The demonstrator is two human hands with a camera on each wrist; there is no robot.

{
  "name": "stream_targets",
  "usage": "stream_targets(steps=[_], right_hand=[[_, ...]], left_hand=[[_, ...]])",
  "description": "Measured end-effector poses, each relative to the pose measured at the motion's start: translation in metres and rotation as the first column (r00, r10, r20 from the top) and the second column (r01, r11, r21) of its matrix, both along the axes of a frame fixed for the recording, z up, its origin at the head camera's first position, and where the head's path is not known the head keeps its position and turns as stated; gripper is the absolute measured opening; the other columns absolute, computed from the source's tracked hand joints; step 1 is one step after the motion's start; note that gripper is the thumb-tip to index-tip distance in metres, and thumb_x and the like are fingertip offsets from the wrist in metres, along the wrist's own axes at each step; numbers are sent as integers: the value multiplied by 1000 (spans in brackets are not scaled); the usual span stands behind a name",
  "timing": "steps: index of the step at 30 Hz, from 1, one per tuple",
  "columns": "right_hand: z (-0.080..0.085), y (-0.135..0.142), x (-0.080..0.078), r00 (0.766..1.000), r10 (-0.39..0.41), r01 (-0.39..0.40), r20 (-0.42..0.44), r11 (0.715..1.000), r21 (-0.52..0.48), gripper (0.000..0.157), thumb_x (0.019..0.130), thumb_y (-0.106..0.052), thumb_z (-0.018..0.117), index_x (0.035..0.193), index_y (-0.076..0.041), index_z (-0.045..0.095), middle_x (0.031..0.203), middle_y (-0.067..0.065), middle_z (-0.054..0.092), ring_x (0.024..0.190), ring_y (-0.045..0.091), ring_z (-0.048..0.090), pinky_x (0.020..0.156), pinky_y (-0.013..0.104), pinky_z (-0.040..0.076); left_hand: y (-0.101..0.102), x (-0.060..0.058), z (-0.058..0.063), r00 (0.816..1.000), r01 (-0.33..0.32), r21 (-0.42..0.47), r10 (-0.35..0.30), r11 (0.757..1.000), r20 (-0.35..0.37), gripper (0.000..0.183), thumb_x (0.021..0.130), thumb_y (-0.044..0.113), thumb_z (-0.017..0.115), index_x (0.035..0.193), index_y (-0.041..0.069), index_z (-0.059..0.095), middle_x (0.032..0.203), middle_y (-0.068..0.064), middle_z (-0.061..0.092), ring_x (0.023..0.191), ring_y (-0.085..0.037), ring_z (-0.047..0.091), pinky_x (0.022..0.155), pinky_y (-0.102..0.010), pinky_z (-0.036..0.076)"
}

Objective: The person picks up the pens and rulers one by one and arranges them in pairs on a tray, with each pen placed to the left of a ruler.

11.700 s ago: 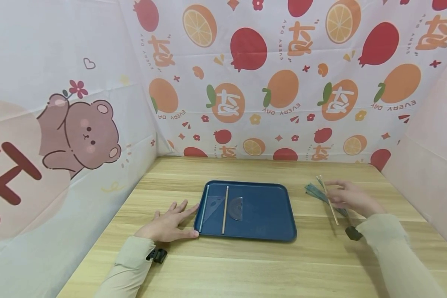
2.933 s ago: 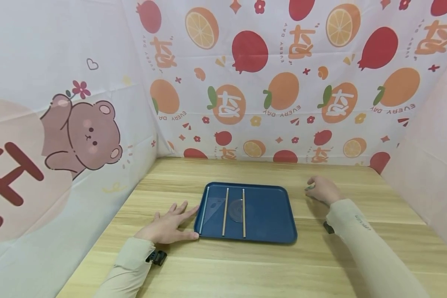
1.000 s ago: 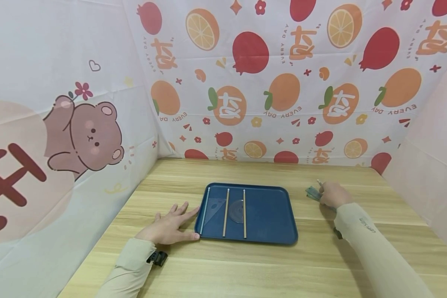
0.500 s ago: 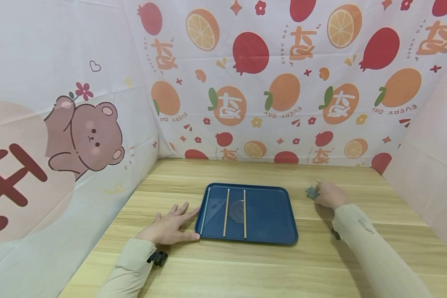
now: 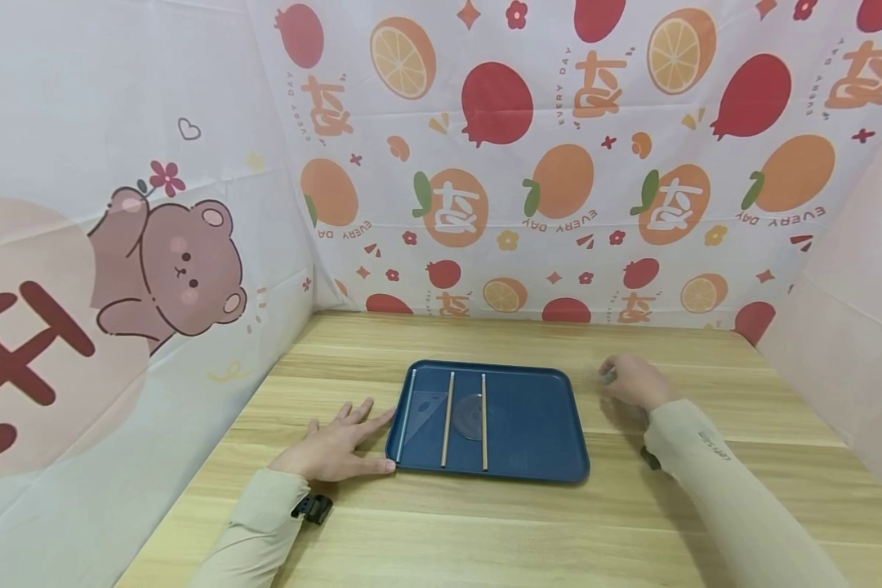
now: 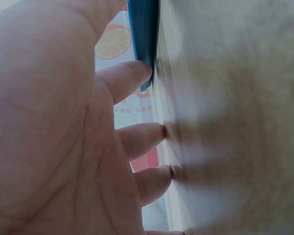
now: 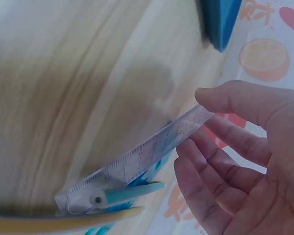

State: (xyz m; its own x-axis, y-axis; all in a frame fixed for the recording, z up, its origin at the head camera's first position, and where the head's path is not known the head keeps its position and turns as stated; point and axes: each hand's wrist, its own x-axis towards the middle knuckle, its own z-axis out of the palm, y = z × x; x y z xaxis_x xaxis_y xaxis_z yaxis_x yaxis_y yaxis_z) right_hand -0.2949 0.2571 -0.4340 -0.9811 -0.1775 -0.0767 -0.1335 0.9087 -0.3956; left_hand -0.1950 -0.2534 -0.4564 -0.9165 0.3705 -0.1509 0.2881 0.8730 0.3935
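Leftward, the left hand lies with fingers spread straight, thumb and index at the left rim of the blue tray. Across it run a teal pencil, clear set square, tan pencil, clear protractor and second tan pencil. Right of the tray, the right hand pinches a clear ruler between thumb and fingers.
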Motion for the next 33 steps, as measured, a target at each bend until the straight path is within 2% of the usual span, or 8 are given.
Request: stream_targets(steps=[10, 18, 23, 28, 33], right_hand=[[3, -9, -5, 999, 39, -41, -18, 996, -73, 36, 97, -15, 74, 128, 2, 70, 116, 24, 74, 104, 35, 71, 90, 54, 59], [5, -16, -6, 999, 20, -24, -39, 992, -124, 37, 99, -17, 74, 133, -3, 69, 120, 23, 73, 110, 38, 69, 95, 57, 57], [9, -21, -6, 998, 18, -31, -67, 979, -199, 37, 98, -17, 73, 131, -2, 69, 113, 20, 74, 99, 31, 70, 85, 43, 58], [11, -24, -5, 1000, -2, -8, -31, 948, -320, 41, 99, -22, 75, 133, -1, 68, 115, 21, 72, 97, 27, 69, 78, 32, 57], [9, -25, -2, 997, -24, 54, 70, 879, -473, 45, 103, -24, 71, 140, 2, 65, 128, 27, 71, 105, 28, 75, 89, 39, 65]], left_hand=[[-1, -2, -2, 1000, 0, -10, 0, 1000, 0, 93, 92, 69, 73, 168, 30, 38, 177, -25, 22, 162, -59, 16, 112, -94, 7], [-1, -1, -2, 1000, -3, -1, 3, 1000, 3, 93, 92, 69, 73, 169, 29, 38, 177, -25, 22, 161, -60, 15, 112, -94, 5], [-1, -1, -1, 1000, -3, -2, 3, 1000, 2, 93, 92, 69, 73, 168, 29, 39, 177, -25, 22, 161, -60, 15, 112, -94, 6], [-1, 0, 0, 1000, -4, -4, 4, 1000, 1, 93, 92, 69, 73, 168, 28, 39, 177, -25, 22, 162, -59, 15, 112, -94, 6], [-1, 1, 1, 1000, -6, -1, 6, 1000, 7, 93, 92, 68, 73, 168, 28, 39, 177, -25, 22, 162, -59, 15, 113, -94, 5]])
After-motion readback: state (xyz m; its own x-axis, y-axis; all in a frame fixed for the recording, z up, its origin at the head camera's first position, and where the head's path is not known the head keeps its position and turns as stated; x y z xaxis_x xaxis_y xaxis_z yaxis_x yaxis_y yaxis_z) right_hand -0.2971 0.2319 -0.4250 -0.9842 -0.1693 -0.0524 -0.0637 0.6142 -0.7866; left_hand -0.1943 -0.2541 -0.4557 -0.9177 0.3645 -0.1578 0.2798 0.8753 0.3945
